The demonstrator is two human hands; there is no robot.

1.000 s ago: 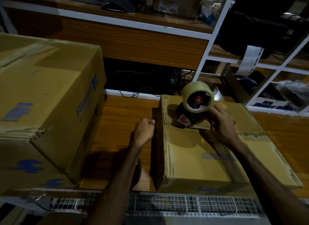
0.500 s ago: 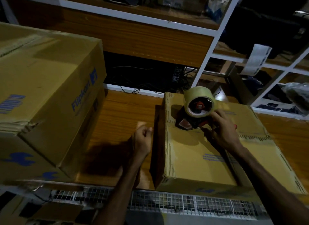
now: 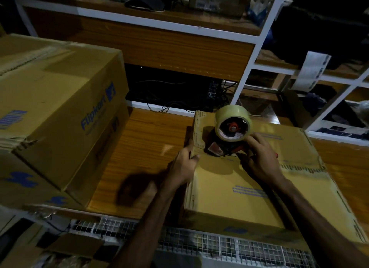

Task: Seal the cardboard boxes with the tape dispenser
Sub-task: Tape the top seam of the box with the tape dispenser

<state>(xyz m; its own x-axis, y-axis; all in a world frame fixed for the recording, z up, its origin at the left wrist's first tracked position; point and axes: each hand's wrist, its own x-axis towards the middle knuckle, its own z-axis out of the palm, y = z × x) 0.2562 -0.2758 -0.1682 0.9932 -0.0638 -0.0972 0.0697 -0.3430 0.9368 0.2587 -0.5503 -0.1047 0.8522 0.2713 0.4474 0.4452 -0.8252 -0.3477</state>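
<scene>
A closed flat cardboard box (image 3: 235,190) lies on the wooden table (image 3: 143,148) in front of me. On its far half stands a tape dispenser (image 3: 229,136) with a roll of clear tape on a red hub. My right hand (image 3: 261,158) grips the dispenser's handle, which it mostly hides. The dispenser's front end rests on the box top near the seam between the flaps. My left hand (image 3: 184,164) holds the box's left edge, thumb on the top face and fingers down the side.
A large printed cardboard box (image 3: 60,116) stands on the table's left side, on top of another one. White-framed shelves (image 3: 251,46) with dark items and cables rise behind the table. A wire mesh rack (image 3: 219,245) runs along the near edge.
My left hand was loosely curled beside the box; it has moved right and forward and now holds the box's left edge. The right hand stays on the dispenser in about the same spot.
</scene>
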